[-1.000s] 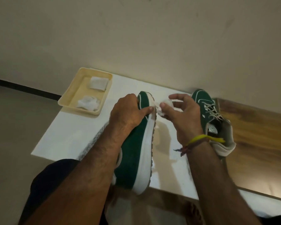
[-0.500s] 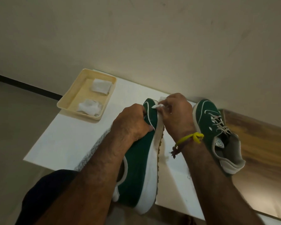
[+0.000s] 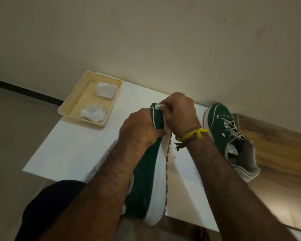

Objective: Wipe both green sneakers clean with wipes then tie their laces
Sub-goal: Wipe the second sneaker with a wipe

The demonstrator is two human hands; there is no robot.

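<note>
At the centre of the frame, a green suede sneaker with a thick white sole [image 3: 146, 173] is held tipped on its side above the white tabletop [image 3: 73, 150]. Its toe is gripped by the curled fingers of the left hand [image 3: 139, 129], while a small white wipe [image 3: 159, 106] is pinched against the toe tip by the closed fingers of the right hand [image 3: 179, 113]. The second green laced sneaker [image 3: 228, 136] is seen at right, unlaced, and a cream plastic tray [image 3: 111, 105] holding two wipes sits at upper left. Pressure at the toe could likely twist the shoe out of the one-handed grip.
</note>
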